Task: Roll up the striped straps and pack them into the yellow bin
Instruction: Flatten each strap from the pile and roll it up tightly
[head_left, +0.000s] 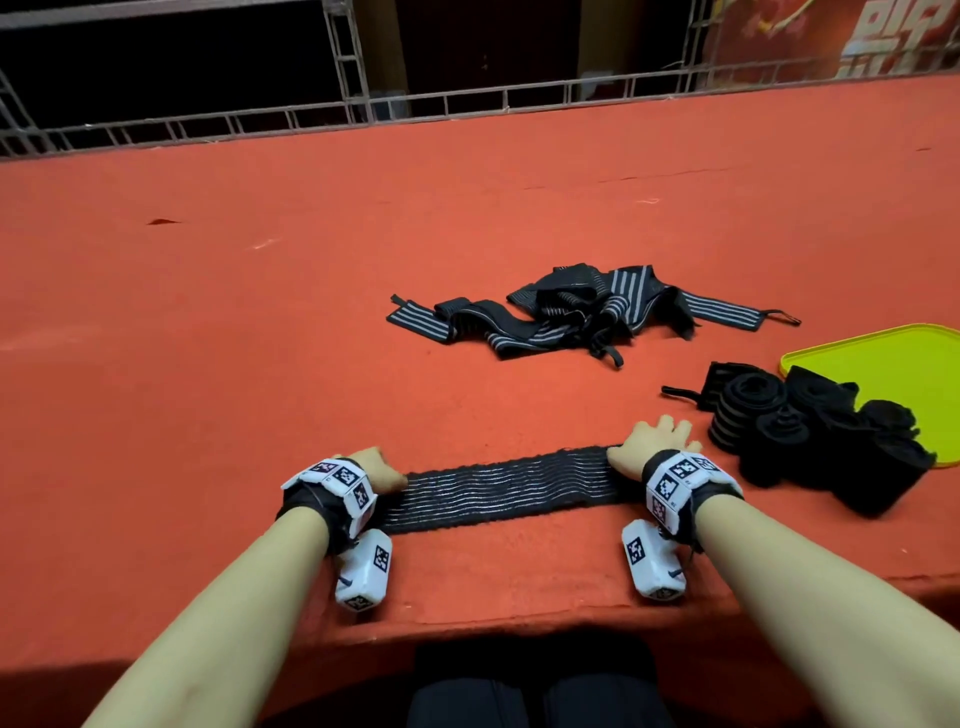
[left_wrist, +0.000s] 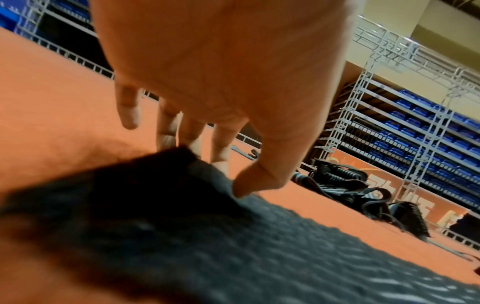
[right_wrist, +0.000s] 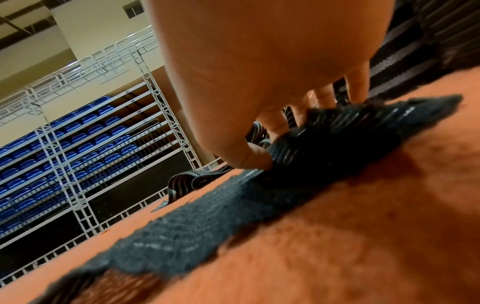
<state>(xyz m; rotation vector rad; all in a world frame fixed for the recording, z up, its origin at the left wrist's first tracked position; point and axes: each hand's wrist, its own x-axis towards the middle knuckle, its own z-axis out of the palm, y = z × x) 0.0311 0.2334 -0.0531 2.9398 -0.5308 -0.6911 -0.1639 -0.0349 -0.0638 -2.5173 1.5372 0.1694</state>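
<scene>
One striped strap lies stretched flat along the near edge of the red table, a hand at each end. The left hand is down on the strap's left end, fingers fairly straight, fingertips touching the fabric. The right hand works the other end: the wrist view shows thumb and fingers pinching up a fold of that strap. Over to the right sits the yellow bin, shallow and tray-like; a cluster of rolled straps crowds its near-left corner, some rolls lying over the rim and some plainly out on the table, so how many are actually inside I cannot tell. Farther back, mid-table, a loose heap of unrolled straps lies tangled.
</scene>
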